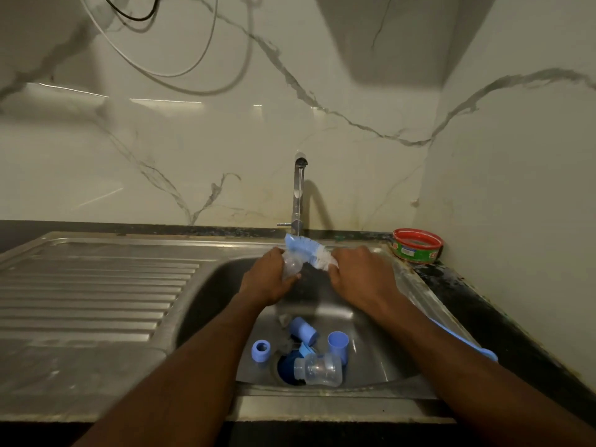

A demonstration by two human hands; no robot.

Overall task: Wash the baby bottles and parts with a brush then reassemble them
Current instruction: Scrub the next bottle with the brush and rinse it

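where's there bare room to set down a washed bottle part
The ribbed drainboard left of the sink basin is bare. The basin floor is crowded: bottle, caps and collar ring cluster round the drain. Right rim holds a long blue handle and soap tub.

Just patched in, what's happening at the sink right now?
A person is washing baby bottle parts under the tap. The left hand holds a clear bottle; the right hand grips a brush by its bristled end, laid across the bottle's top. In the basin lie a second bottle, a blue ring and two blue caps, none assembled yet.
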